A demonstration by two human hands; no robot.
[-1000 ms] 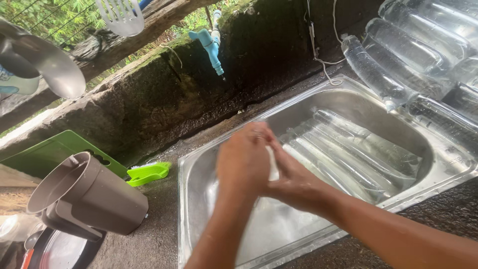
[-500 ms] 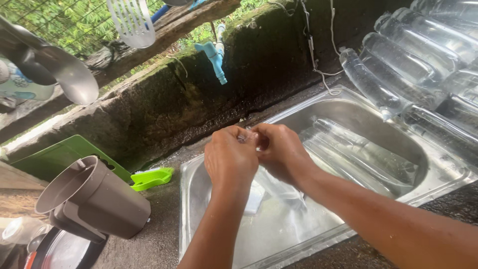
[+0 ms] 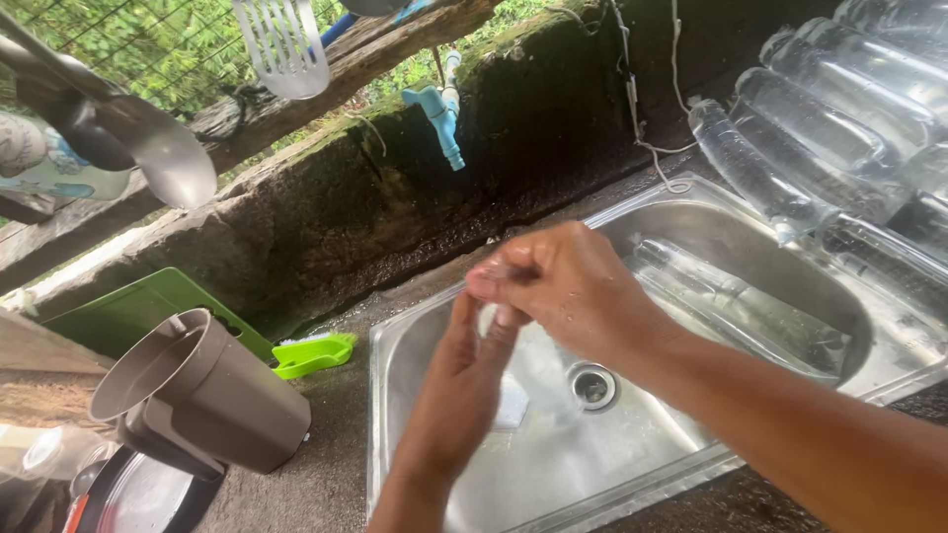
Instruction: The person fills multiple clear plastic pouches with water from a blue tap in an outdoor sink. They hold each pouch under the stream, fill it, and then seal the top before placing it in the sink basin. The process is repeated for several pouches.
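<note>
right hand (image 3: pixel 578 291) hides left fingers (image 3: pixel 494 331); both forearms cut off below.

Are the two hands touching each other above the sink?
Touching. In the head view the right hand closes its fingers over the fingertips of the left hand, above the sink.

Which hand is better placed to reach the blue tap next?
Probably the right hand: it sits higher over the sink and closer to the blue tap on the mossy wall. The left hand is lower, beneath the right, fingers touching it.
</note>
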